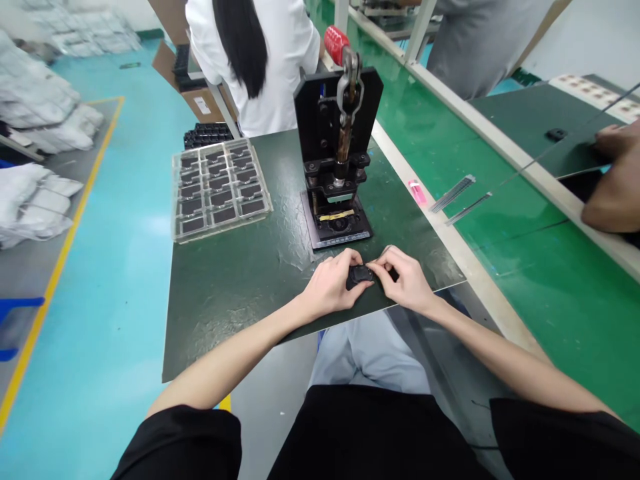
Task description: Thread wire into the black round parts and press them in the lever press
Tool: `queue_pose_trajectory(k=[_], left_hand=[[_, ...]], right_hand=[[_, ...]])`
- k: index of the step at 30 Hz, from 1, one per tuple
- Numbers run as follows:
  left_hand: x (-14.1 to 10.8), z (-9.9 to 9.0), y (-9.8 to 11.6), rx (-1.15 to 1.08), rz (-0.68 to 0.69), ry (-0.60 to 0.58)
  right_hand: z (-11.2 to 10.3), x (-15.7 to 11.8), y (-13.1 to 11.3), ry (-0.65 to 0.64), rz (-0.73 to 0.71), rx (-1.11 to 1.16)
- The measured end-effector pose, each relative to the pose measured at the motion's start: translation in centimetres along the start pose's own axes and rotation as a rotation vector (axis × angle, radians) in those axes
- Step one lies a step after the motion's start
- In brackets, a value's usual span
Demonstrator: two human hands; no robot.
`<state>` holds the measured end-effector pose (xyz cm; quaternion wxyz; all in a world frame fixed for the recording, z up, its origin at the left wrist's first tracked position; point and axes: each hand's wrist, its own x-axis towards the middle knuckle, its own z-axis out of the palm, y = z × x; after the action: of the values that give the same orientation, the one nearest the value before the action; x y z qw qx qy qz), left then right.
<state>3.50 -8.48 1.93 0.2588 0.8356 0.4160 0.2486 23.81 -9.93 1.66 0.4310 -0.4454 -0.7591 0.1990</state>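
A small black plastic part [361, 273] rests low over the near edge of the dark green work mat. My left hand [336, 280] grips it from the left, thumb below and fingers above. From the other side my right hand [400, 277] pinches at its right end with thumb and forefinger; whether something tiny sits in that pinch I cannot make out. Just beyond my hands stands a black hand press [340, 160] with a red handle grip [337, 44]. A yellow strip [337, 215] lies across its base.
A clear tray [267, 207] of black parts in compartments sits at the left of the mat [235, 280]. Thin metal strips [453, 193] and a pink item [417, 191] lie to the right. A person in white [285, 67] is beyond the press; another person's arm [613, 187] is at far right.
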Motion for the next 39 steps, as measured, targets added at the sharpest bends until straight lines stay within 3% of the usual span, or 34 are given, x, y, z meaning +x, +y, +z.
queue_pose_trajectory(k=[4,7,11,13,18,22,25,30,32,39], left_hand=[[-0.2,0.2,0.0,0.092,0.013,0.017],[-0.5,0.4,0.1,0.190,0.007,0.080],[-0.4,-0.2,0.0,0.201,-0.020,0.150],[0.0,-1.1,-0.3,0.105,0.033,0.073],[1.0,-3.1,-1.4,-0.104,0.197,-0.232],[1.1,-3.4,-1.6,-0.117,0.201,-0.246],[1.6,-3.6,-1.9,-0.071,0.180,-0.101],[3.6,-4.1,-3.6,0.053,-0.029,0.425],[4.2,-4.2,-4.2,0.086,-0.071,0.479],[4.5,-3.6,-4.6,0.053,-0.131,0.465]], right_hand=[[-0.3,0.0,0.4,0.308,0.202,0.216],[-0.6,-0.1,0.1,0.296,0.218,0.212],[-1.0,-0.3,-0.5,0.271,0.086,0.015],[-1.2,-0.3,-0.4,0.289,0.101,0.004],[-1.4,0.1,0.3,0.268,0.352,0.287],[-1.1,0.4,0.6,0.215,0.416,0.400],[-0.8,0.4,0.8,0.188,0.425,0.396],[-0.5,0.2,1.0,0.150,0.403,0.353],[-0.4,0.1,1.1,0.150,0.391,0.342],[-0.2,0.0,0.8,0.152,0.363,0.407]])
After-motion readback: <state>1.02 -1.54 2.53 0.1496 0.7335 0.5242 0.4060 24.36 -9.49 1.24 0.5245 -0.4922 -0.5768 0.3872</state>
